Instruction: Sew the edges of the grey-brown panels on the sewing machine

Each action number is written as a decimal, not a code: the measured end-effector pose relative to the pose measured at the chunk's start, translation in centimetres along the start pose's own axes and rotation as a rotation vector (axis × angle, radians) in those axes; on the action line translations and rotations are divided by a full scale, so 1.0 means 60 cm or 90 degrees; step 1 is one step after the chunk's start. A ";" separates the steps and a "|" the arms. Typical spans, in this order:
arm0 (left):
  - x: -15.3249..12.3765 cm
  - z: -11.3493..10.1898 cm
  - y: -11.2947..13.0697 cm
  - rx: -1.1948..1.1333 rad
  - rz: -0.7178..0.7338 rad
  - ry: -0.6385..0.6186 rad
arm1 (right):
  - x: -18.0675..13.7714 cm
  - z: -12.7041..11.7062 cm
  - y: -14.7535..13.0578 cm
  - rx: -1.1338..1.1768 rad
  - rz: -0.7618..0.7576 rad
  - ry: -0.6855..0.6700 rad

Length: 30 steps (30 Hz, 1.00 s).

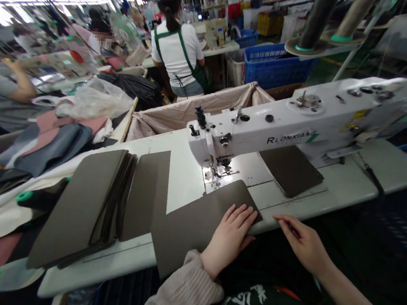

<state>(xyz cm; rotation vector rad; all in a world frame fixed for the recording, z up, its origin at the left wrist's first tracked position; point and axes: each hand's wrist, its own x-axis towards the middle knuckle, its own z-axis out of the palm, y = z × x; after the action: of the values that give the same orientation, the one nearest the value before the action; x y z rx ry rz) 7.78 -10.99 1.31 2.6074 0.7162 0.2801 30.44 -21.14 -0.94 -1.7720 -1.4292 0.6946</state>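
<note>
My left hand (229, 238) lies flat, fingers stretched out, on a dark brown-grey fabric piece (190, 222) that reaches up to the presser foot (219, 170) of the white sewing machine (299, 120). My right hand (304, 242) hovers at the table's front edge (276, 220), just right of that piece, fingers loosely extended and holding nothing I can see. A thick stack of the same brown-grey pieces (85, 204) lies to the left on the table. Another flat stack (291, 169) sits under the machine's arm.
Behind the table stands a cloth-lined bin (192, 113). Blue plastic crates (271, 63) and two thread cones (316, 20) are at the back right. A person in a white shirt and green apron (179, 46) works ahead; more people and piled fabric (55, 139) are at the left.
</note>
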 end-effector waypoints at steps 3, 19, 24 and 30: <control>0.020 0.011 -0.008 -0.011 0.048 0.010 | -0.011 0.009 -0.001 -0.027 -0.006 -0.045; 0.051 0.042 0.036 -0.102 -0.043 0.091 | -0.012 0.006 -0.040 0.070 0.080 -0.170; 0.051 0.036 0.031 -0.227 -0.078 0.140 | -0.025 -0.004 -0.015 -0.026 0.086 -0.120; 0.046 0.025 0.028 -0.287 -0.094 0.145 | -0.036 0.020 -0.015 -0.171 0.013 -0.098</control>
<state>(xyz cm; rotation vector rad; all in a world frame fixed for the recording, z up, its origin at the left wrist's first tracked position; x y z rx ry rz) 11.30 -11.38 0.94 2.1059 0.8102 0.6223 28.49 -22.88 -1.00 -1.9745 -1.6749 0.6873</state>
